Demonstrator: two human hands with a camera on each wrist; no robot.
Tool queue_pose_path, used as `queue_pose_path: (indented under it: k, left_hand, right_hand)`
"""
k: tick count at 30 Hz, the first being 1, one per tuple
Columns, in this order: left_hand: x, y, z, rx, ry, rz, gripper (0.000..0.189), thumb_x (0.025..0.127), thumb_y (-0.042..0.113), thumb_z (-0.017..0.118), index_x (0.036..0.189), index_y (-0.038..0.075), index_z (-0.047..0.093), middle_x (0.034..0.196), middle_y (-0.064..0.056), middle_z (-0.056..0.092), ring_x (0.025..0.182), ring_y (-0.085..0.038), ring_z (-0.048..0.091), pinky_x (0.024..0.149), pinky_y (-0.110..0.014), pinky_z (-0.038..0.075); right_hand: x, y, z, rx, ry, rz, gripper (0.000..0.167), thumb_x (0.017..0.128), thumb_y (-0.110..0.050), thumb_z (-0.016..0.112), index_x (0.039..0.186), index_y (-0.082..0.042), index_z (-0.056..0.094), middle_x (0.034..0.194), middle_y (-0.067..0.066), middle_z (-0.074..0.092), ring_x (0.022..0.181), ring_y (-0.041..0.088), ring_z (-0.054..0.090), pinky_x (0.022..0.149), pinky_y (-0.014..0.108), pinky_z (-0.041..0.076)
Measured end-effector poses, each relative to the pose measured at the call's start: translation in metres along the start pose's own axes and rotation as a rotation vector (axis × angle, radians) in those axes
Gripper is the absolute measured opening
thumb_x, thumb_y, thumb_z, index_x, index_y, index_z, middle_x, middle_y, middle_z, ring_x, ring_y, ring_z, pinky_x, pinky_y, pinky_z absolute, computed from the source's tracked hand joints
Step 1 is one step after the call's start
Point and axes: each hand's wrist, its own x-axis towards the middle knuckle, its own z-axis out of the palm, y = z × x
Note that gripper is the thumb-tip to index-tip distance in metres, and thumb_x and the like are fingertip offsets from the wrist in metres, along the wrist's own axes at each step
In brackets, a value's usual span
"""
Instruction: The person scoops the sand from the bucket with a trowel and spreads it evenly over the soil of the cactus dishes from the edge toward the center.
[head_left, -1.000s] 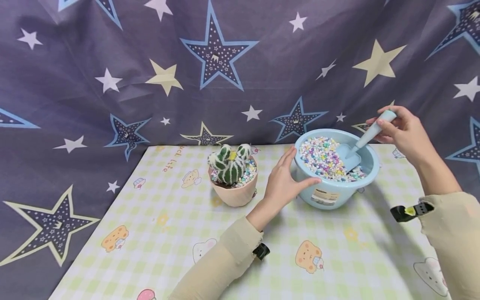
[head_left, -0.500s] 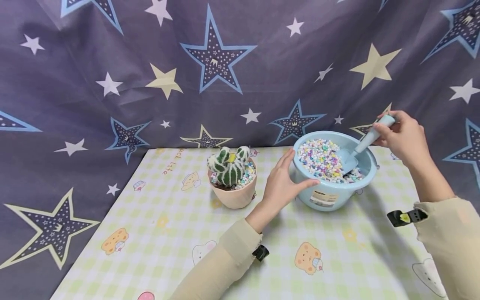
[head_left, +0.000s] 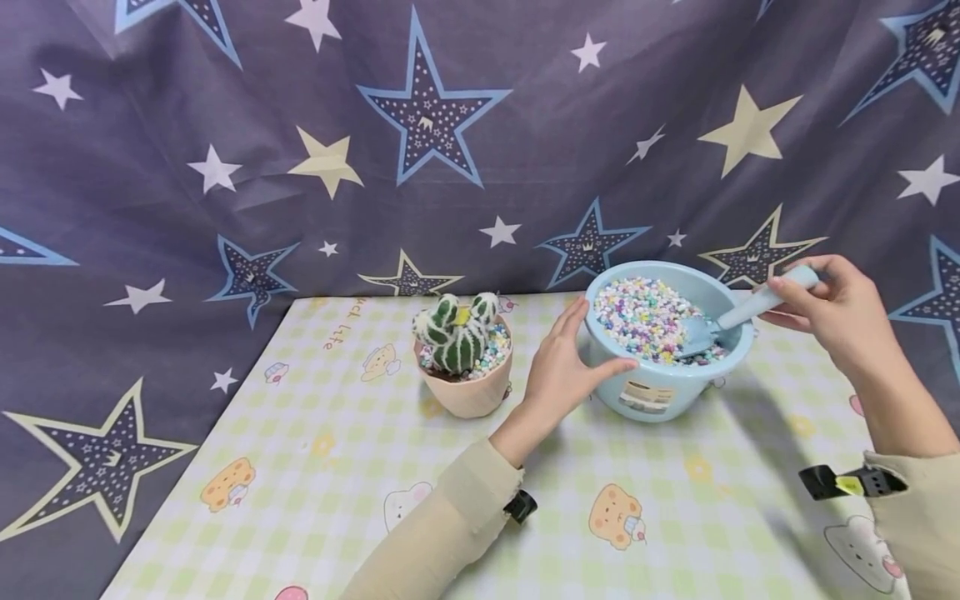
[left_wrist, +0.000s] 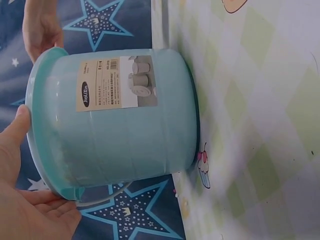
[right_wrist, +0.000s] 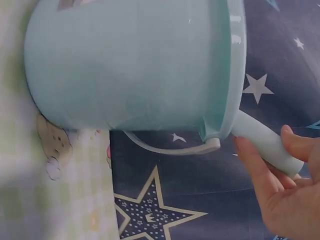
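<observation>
A light blue bucket [head_left: 611,387] stands upright on the table, filled with small multicoloured pebbles [head_left: 636,318]. My left hand [head_left: 553,371] holds its left side, thumb at the near rim and fingers spread round the side. With my right hand [head_left: 847,310] I grip the handle of a pale blue scoop [head_left: 750,307] from the right. The scoop's blade lies low among the pebbles, partly covered by them. In the right wrist view, thumb and fingers [right_wrist: 257,165] close round the handle beside the bucket's rim; the blade is hidden there behind the bucket wall.
Left of the bucket stands a pink pot [head_left: 468,396] with a striped, white-fuzzed cactus [head_left: 460,346] and pebbles round it. A green checked cloth [head_left: 337,500] covers the table. A dark star-patterned curtain [head_left: 480,208] hangs behind. The bucket's bail [right_wrist: 175,150] hangs down at its side.
My right hand has moved right and downward, tipping the scoop's handle flatter, and the blade has sunk further into the pebbles. My left hand, the bucket and the cactus pot have stayed put.
</observation>
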Motion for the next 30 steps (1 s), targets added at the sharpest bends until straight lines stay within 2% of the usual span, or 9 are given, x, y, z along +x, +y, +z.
queue_pose_path:
  k: [2, 3, 9, 12, 15, 21, 30]
  left_hand:
    - [-0.001, 0.001, 0.0, 0.008, 0.0, -0.007, 0.101, 0.076, 0.056, 0.081, 0.156, 0.016, 0.035, 0.164, 0.005, 0.03, 0.146, -0.025, 0.041, 0.116, -0.045, 0.042]
    - [-0.001, 0.001, 0.0, 0.011, 0.0, -0.008, 0.101, 0.076, 0.056, 0.081, 0.156, 0.016, 0.035, 0.164, 0.006, 0.03, 0.145, -0.025, 0.041, 0.116, -0.045, 0.042]
    - [0.0, 0.002, 0.001, 0.021, -0.009, -0.015, 0.101, 0.075, 0.057, 0.081, 0.156, 0.018, 0.034, 0.164, 0.008, 0.029, 0.144, -0.025, 0.043, 0.113, -0.045, 0.045]
    - [0.0, 0.002, 0.002, 0.029, -0.009, -0.017, 0.102, 0.075, 0.058, 0.081, 0.156, 0.018, 0.034, 0.164, 0.008, 0.029, 0.144, -0.025, 0.044, 0.112, -0.045, 0.046]
    - [0.0, 0.002, 0.002, 0.035, -0.008, -0.021, 0.103, 0.074, 0.058, 0.081, 0.156, 0.018, 0.034, 0.164, 0.009, 0.028, 0.144, -0.024, 0.043, 0.113, -0.045, 0.045]
    - [0.001, 0.001, 0.001, 0.047, -0.002, -0.019, 0.103, 0.074, 0.058, 0.081, 0.156, 0.017, 0.034, 0.164, 0.008, 0.029, 0.145, -0.024, 0.043, 0.113, -0.045, 0.045]
    - [0.002, -0.001, 0.0, 0.069, -0.011, -0.026, 0.104, 0.074, 0.061, 0.08, 0.157, 0.019, 0.032, 0.165, 0.009, 0.028, 0.145, -0.023, 0.042, 0.113, -0.043, 0.045]
  right_hand:
    - [-0.004, 0.003, 0.0, 0.188, -0.022, -0.021, 0.024, 0.092, -0.005, 0.068, 0.106, -0.006, 0.049, 0.083, -0.006, 0.074, 0.076, 0.004, 0.074, 0.066, 0.021, 0.062]
    - [-0.006, 0.005, 0.0, 0.249, -0.023, -0.036, 0.024, 0.091, -0.003, 0.069, 0.106, -0.005, 0.05, 0.084, -0.004, 0.076, 0.078, 0.005, 0.075, 0.066, 0.022, 0.062]
    - [-0.013, 0.011, 0.002, 0.422, -0.003, -0.111, 0.021, 0.089, 0.005, 0.067, 0.104, -0.003, 0.055, 0.087, 0.004, 0.079, 0.079, 0.013, 0.077, 0.067, 0.025, 0.062]
    - [-0.015, 0.014, 0.001, 0.491, 0.011, -0.115, 0.02, 0.09, 0.006, 0.065, 0.104, -0.002, 0.055, 0.087, 0.008, 0.079, 0.077, 0.015, 0.077, 0.066, 0.026, 0.062]
    - [-0.017, 0.017, 0.004, 0.515, 0.02, -0.095, 0.023, 0.09, 0.003, 0.066, 0.106, -0.002, 0.051, 0.088, 0.008, 0.079, 0.077, 0.016, 0.077, 0.067, 0.027, 0.062]
    - [-0.017, 0.02, 0.012, 0.483, 0.034, -0.086, 0.03, 0.089, 0.0, 0.068, 0.109, -0.002, 0.046, 0.089, 0.007, 0.079, 0.079, 0.015, 0.077, 0.069, 0.025, 0.062]
    - [-0.017, 0.022, 0.003, 0.674, 0.061, -0.068, 0.022, 0.092, 0.009, 0.06, 0.107, -0.002, 0.049, 0.086, 0.017, 0.078, 0.074, 0.024, 0.077, 0.068, 0.033, 0.063]
